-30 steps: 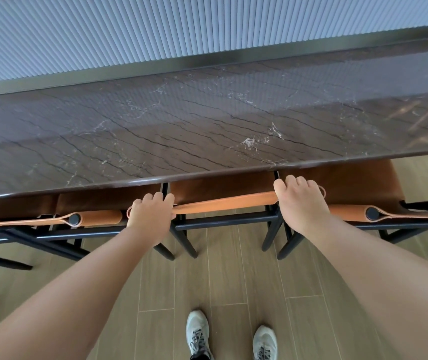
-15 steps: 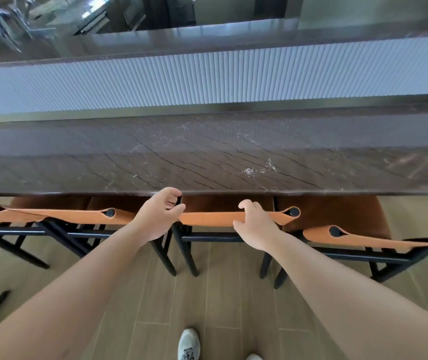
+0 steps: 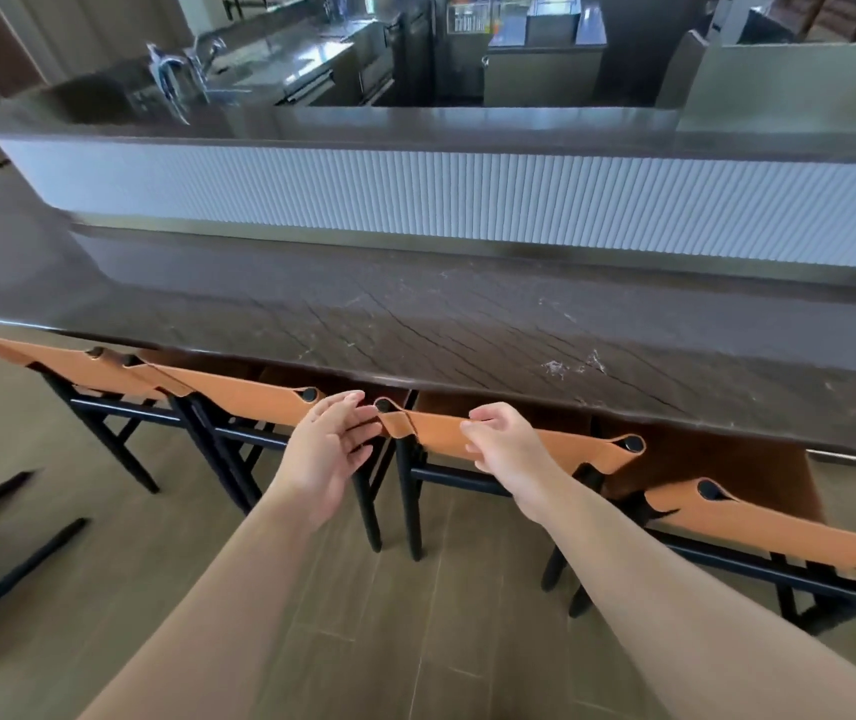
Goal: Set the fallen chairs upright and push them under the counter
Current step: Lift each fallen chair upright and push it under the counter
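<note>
Both hands are off the middle chair (image 3: 509, 444) now; half a second ago they gripped its backrest. Left hand (image 3: 329, 449) hangs spread, fingers relaxed, just beside the backrest's left post, holding nothing. Right hand (image 3: 506, 446) is loosely curled in front of the strap; I can't tell if fingertips touch it. Chair stands upright, seat tucked under the counter (image 3: 415, 324) directly ahead of the hands. Neighbour chairs left (image 3: 238, 392) and right (image 3: 779, 527) of the hands look tucked too. I judge this one done. Dark legs (image 3: 15, 543) lie on the floor far left of my left hand, possibly another fallen chair.
</note>
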`<state>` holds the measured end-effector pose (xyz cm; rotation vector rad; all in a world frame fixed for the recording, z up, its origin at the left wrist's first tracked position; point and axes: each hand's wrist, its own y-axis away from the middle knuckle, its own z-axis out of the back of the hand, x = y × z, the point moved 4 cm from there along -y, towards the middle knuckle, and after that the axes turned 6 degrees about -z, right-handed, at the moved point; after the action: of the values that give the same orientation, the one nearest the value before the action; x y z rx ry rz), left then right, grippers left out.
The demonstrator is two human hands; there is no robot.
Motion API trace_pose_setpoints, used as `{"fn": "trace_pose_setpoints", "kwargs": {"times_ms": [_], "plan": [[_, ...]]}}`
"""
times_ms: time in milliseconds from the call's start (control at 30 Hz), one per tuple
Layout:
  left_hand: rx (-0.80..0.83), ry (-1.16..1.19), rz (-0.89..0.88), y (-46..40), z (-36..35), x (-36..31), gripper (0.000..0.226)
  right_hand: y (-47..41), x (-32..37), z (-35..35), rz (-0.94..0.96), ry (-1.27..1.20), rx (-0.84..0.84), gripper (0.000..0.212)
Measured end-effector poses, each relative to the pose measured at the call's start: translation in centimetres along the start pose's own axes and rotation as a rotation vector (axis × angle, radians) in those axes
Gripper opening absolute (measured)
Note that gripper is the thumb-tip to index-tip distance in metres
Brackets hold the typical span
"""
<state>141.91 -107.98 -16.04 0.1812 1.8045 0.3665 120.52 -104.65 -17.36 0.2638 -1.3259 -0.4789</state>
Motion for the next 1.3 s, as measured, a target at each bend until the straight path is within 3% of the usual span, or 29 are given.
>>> {"fn": "trace_pose_setpoints", "kwargs": {"times_ms": [233,533,833,1033,1300], "plan": [[0.002,0.043,-0.079,1.9,9.3,-3.8,0.017,3.5,4.3,-9.8,0.031,-0.085,0.104,0.015],[-0.140,0.109,-0.143,4.6,30.5,-8.5,0.020,8.5,8.4,-30.2,0.043,-0.013,0.241,0.012],[-0.377,0.199,-0.229,9.6,50.8,-11.5,0.016,14.0,11.0,-49.4,0.075,0.100,0.463,0.013],[-0.548,0.282,-0.269,12.6,59.4,-11.6,0.016,15.4,12.7,-58.8,0.113,0.169,0.609,0.013],[-0.799,0.259,-0.256,13.1,68.1,-12.7,0.015,14.6,13.7,-71.9,0.028,0.159,0.856,0.017]]}}
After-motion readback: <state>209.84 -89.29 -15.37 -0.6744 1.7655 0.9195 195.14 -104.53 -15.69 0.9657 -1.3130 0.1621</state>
